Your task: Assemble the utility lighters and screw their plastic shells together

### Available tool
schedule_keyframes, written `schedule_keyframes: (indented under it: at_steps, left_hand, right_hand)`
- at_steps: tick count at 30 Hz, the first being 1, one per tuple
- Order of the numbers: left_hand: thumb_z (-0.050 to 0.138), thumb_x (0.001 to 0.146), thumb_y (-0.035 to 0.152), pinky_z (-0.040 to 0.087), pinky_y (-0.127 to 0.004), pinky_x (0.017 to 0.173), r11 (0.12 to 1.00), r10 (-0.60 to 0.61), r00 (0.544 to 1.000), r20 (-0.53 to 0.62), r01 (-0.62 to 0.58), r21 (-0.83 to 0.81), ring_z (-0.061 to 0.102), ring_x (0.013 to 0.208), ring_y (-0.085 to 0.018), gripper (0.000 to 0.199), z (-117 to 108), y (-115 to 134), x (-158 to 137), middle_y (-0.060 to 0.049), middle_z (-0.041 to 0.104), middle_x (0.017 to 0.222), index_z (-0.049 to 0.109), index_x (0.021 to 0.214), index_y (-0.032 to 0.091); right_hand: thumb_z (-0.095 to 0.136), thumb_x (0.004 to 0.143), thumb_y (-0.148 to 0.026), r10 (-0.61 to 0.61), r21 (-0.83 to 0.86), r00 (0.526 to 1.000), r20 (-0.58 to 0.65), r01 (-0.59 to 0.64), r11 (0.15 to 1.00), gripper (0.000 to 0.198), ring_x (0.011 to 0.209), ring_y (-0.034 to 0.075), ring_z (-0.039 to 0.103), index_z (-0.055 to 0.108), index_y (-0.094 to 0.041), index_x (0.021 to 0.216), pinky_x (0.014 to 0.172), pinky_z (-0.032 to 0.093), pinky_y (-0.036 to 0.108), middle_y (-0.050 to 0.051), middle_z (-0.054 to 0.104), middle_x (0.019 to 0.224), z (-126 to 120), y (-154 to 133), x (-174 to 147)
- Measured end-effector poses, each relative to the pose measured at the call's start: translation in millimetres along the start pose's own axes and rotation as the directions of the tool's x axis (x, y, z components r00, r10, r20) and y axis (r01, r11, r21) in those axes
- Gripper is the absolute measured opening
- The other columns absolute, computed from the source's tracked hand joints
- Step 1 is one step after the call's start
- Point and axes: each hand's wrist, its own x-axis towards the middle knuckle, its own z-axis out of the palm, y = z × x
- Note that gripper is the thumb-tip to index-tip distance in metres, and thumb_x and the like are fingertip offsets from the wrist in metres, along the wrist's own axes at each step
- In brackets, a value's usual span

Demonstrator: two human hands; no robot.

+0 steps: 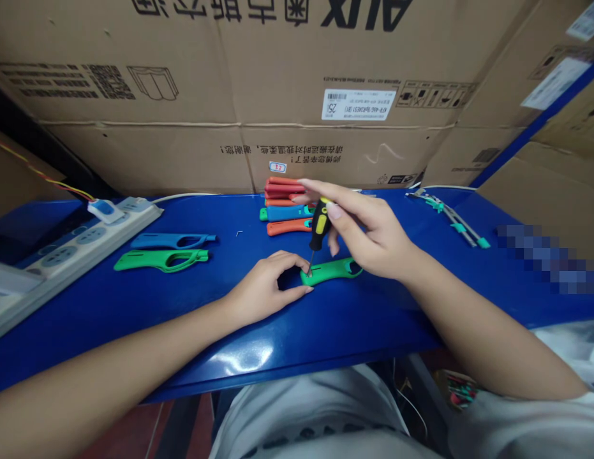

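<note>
My right hand (363, 226) grips a small black-and-yellow screwdriver (319, 224) by its handle, with the shaft pointing down. Its tip meets the left end of a green lighter casing (328, 272) lying flat on the blue table. On that same end, the thumb and forefinger of my left hand (265, 287) pinch the casing from both sides. Behind it lie an orange lighter casing (289, 227), a blue lighter casing (288, 213) with a green end, and several red ones (282, 187), partly covered by my right hand.
To the left rest a blue casing half (157, 240) and a green one (148, 260), near a white power strip (81, 245). Thin metal rods with teal parts (452, 220) lie at the right. A cardboard wall (182, 146) closes the table's back. A small bent wire (238, 233) lies mid-table.
</note>
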Motion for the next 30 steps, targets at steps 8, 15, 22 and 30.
schedule_keyframes:
  at_steps: [8, 15, 22, 30]
  left_hand:
    - [0.074, 0.085, 0.025, 0.05, -0.037, 0.1, 1.0, -0.009, 1.0, 0.001, 0.009, -0.006, 0.067, 0.107, -0.022, 0.018, -0.1, 1.0, 0.0, -0.003, 0.073, 0.109, 0.065, 0.1, 0.022]
    - [0.073, 0.086, 0.025, 0.05, -0.037, 0.099, 1.0, -0.011, 1.0, 0.008, 0.011, -0.001, 0.067, 0.107, -0.021, 0.017, 0.2, -0.2, -0.1, -0.003, 0.072, 0.108, 0.064, 0.1, 0.021]
    - [0.074, 0.086, 0.026, 0.05, -0.037, 0.099, 1.0, -0.008, 1.0, 0.003, 0.008, 0.003, 0.067, 0.106, -0.021, 0.019, -0.2, -0.1, -0.2, -0.003, 0.072, 0.109, 0.064, 0.102, 0.022]
    - [0.074, 0.085, 0.025, 0.05, -0.038, 0.1, 1.0, -0.011, 1.0, 0.007, 0.011, 0.001, 0.067, 0.107, -0.022, 0.017, -0.2, 0.0, 0.7, -0.002, 0.073, 0.108, 0.065, 0.1, 0.022]
  right_hand:
    - [0.059, 0.096, -0.046, -0.037, -0.14, 0.997, -0.073, 0.027, 0.99, 0.033, 0.092, 0.02, 0.072, 0.073, -0.021, 0.114, 0.082, 0.059, 0.031, 0.008, 0.076, 0.106, 0.7, 1.7, 0.4]
    - [0.053, 0.1, -0.043, 0.027, 0.043, 0.999, -0.046, -0.025, 0.999, 0.034, 0.09, 0.018, 0.072, 0.069, -0.02, 0.119, 0.074, 0.06, 0.029, 0.007, 0.074, 0.112, 5.1, -0.9, 1.3]
    - [0.043, 0.104, -0.036, -0.037, -0.092, 0.999, -0.027, 0.034, 0.995, 0.037, 0.104, 0.019, 0.071, 0.06, -0.02, 0.133, 0.088, 0.058, 0.033, 0.008, 0.073, 0.118, 6.4, 3.3, -0.6]
    - [0.065, 0.092, -0.046, -0.068, -0.158, 0.994, -0.084, 0.054, 0.986, 0.034, 0.099, 0.023, 0.072, 0.07, -0.02, 0.112, 0.085, 0.059, 0.033, 0.009, 0.076, 0.108, 6.3, 3.5, -1.3]
